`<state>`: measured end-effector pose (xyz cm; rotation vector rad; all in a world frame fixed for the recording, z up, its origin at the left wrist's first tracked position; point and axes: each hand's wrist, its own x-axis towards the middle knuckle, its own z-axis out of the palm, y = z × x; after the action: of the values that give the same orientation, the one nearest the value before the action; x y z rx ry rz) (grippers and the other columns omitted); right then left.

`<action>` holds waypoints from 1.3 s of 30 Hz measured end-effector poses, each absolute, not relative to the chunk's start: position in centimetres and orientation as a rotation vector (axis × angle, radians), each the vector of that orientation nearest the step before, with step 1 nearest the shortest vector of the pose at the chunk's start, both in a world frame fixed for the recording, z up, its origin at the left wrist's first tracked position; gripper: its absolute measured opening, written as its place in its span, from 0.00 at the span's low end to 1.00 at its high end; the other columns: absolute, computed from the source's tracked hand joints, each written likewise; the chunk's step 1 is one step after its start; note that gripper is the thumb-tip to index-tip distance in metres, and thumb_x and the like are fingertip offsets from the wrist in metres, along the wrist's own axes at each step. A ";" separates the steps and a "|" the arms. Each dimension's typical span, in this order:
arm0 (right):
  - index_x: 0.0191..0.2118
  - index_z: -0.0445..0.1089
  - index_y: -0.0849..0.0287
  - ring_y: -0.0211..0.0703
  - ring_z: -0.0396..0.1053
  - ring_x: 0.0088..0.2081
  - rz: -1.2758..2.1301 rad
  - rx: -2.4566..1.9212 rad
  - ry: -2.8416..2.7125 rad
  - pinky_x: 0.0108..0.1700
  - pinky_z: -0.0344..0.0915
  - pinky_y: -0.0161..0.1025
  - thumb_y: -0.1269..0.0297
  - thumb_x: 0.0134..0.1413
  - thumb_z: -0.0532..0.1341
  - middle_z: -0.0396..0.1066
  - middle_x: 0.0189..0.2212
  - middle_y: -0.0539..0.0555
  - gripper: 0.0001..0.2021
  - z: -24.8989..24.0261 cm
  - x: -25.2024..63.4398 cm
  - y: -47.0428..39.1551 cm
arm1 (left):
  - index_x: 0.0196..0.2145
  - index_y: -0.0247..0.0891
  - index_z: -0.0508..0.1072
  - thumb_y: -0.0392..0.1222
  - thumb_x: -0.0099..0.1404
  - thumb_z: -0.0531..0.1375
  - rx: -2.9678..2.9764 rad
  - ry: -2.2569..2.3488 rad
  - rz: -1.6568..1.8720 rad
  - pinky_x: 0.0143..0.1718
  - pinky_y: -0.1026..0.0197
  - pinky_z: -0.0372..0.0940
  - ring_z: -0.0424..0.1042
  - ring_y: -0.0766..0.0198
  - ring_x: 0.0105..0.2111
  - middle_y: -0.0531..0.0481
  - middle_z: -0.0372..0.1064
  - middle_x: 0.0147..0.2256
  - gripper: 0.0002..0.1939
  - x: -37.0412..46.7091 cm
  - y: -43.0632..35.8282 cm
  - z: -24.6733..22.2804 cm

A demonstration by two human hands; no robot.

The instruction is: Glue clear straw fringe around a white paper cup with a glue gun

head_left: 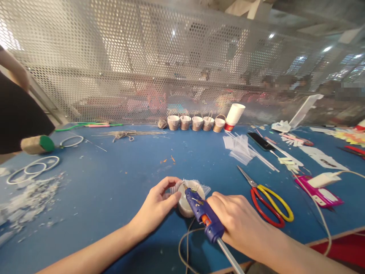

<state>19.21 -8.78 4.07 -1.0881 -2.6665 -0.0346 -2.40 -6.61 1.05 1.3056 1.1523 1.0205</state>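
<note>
My right hand (235, 213) is wrapped round a blue glue gun (202, 211), and a glue stick pokes out of its back end. The gun's nozzle points at the inner rim of a white paper cup (186, 203). Clear strips (204, 188) fan out around the cup's far edge. My left hand (159, 199) pinches the cup's left rim and a strip there between thumb and fingers.
Small cups with handles (197, 123) and stacked paper cups (235, 116) line the mesh panel. Scissors (264, 198), clear strips (242, 148), a phone (261, 141) and a pink power strip (319, 193) lie right. Scraps (37, 198) and rings lie left; a person stands far left.
</note>
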 end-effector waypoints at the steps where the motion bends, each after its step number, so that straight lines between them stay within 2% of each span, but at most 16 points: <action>1: 0.29 0.61 0.59 0.41 0.63 0.22 -0.032 -1.080 -2.678 0.24 0.50 0.39 0.76 0.49 0.54 0.64 0.23 0.50 0.05 4.1 19.1 -8.8 | 0.38 0.37 0.71 0.45 0.57 0.60 1.309 1.151 1.017 0.34 0.63 0.65 0.68 0.63 0.33 0.50 0.70 0.35 0.12 -2.4 -6.6 1.0; 20: 0.29 0.60 0.58 0.41 0.67 0.22 -0.129 -1.190 -2.684 0.23 0.52 0.38 0.79 0.43 0.53 0.66 0.23 0.51 0.08 3.9 18.9 -9.1 | 0.38 0.37 0.70 0.46 0.57 0.59 1.340 1.184 1.014 0.35 0.62 0.66 0.70 0.61 0.35 0.49 0.71 0.36 0.13 -2.3 -6.8 1.5; 30: 0.28 0.61 0.58 0.42 0.66 0.21 -0.132 -1.067 -2.660 0.23 0.53 0.38 0.75 0.47 0.54 0.66 0.22 0.50 0.05 3.9 18.5 -9.2 | 0.38 0.36 0.71 0.46 0.57 0.60 1.338 1.186 1.020 0.35 0.61 0.67 0.70 0.61 0.33 0.48 0.71 0.35 0.13 -2.3 -6.9 1.5; 39: 0.28 0.59 0.57 0.42 0.66 0.20 -0.300 -1.129 -2.612 0.22 0.52 0.38 0.81 0.39 0.52 0.65 0.21 0.50 0.11 3.9 18.3 -9.8 | 0.38 0.38 0.71 0.47 0.57 0.59 1.368 1.217 1.023 0.37 0.61 0.67 0.71 0.60 0.36 0.49 0.72 0.37 0.13 -2.2 -6.9 1.5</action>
<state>18.32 -9.84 3.93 -1.1288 -2.6120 -0.2999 -2.21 -6.92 1.49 1.3682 1.2172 1.0228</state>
